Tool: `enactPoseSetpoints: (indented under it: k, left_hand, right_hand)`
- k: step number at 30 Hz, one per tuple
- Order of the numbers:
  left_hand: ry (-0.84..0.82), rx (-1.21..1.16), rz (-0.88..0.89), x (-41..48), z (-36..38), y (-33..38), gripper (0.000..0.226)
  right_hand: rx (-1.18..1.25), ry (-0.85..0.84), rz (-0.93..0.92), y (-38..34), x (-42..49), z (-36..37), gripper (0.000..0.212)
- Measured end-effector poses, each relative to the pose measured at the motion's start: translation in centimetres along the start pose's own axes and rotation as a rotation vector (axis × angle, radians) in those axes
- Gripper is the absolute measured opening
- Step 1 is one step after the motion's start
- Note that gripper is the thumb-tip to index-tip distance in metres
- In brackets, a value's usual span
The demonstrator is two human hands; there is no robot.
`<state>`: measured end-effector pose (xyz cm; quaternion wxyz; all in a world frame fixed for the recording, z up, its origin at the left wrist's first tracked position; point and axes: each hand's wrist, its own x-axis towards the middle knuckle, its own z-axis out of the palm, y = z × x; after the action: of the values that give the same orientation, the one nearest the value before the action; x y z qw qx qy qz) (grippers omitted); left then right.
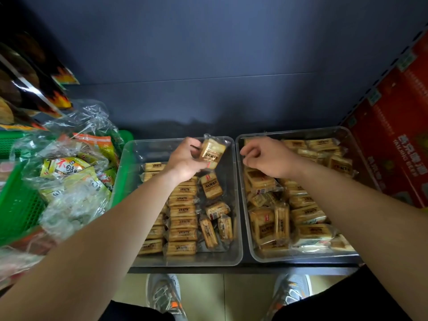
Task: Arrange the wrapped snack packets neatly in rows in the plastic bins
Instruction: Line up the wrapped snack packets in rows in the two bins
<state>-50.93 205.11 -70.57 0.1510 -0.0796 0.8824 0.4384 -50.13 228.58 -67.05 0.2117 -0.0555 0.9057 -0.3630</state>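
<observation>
Two clear plastic bins sit side by side on a dark shelf. The left bin (132, 172) holds tan wrapped snack packets (183, 222) in neat rows along its left and middle, with a few loose ones (210, 185) lying askew on its right. My left hand (185, 161) hovers over the far part of this bin, shut on one snack packet (212, 152) held tilted above it. The right bin (240, 181) is full of jumbled packets (301, 218). My right hand (268, 158) is over its far left corner, fingers curled down among the packets; what they hold is hidden.
A green plastic basket (20, 205) with bagged yellow and orange snacks stands left of the bins. A red carton (398, 140) stands against the right bin. Dark shelf back panel lies beyond. My shoes (164, 295) and the floor show below the shelf edge.
</observation>
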Motion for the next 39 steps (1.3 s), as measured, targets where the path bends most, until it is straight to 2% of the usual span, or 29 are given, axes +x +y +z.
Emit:
enactPoseSetpoints:
  k: [3,5,8,12,15,19,21,24,28,33,39]
  left_hand:
    - [-0.120,-0.134,-0.022,-0.8,-0.8,0.3,0.054]
    - [-0.146,-0.261,-0.063,-1.3,-1.2,0.3,0.046]
    - [-0.118,-0.396,-0.129,-1.8,-1.4,0.1,0.032]
    - [-0.020,-0.368,-0.131,-1.9,-1.3,-0.5,0.023]
    - [0.070,-0.318,-0.111,-1.8,-1.7,-0.3,0.030]
    - [0.076,-0.298,-0.061,-1.6,-2.2,-0.3,0.061]
    - [0.066,-0.276,-0.032,-1.3,-1.9,-0.6,0.053]
    - [0.106,-0.151,0.003,-0.3,-1.0,-0.9,0.034]
    - [0.088,0.050,0.066,1.1,0.8,-1.4,0.030]
    - [0.141,0.448,0.249,1.9,2.9,-3.1,0.020]
    - [0.208,0.592,0.436,3.0,4.8,-5.5,0.023]
  right_hand:
    - [-0.022,-0.031,-0.032,-0.5,0.1,0.2,0.025]
    - [-0.033,-0.027,-0.044,-0.8,0.1,0.3,0.024]
    - [-0.040,-0.043,-0.050,-1.1,0.1,0.3,0.024]
    - [-0.046,-0.075,-0.037,-1.3,-0.3,0.2,0.026]
    - [-0.074,-0.081,-0.027,-1.3,-0.3,0.2,0.027]
    - [-0.115,-0.096,-0.006,-1.1,-0.3,0.3,0.026]
    - [-0.139,-0.102,0.001,-1.0,-0.2,0.3,0.025]
    - [-0.158,-0.105,0.013,-0.8,-0.4,0.2,0.024]
    - [-0.150,-0.099,0.018,-0.7,-0.6,0.6,0.022]
    - [-0.140,-0.125,0.004,-0.3,-0.8,0.8,0.026]
    - [-0.162,-0.116,-0.014,0.2,-0.6,1.4,0.015]
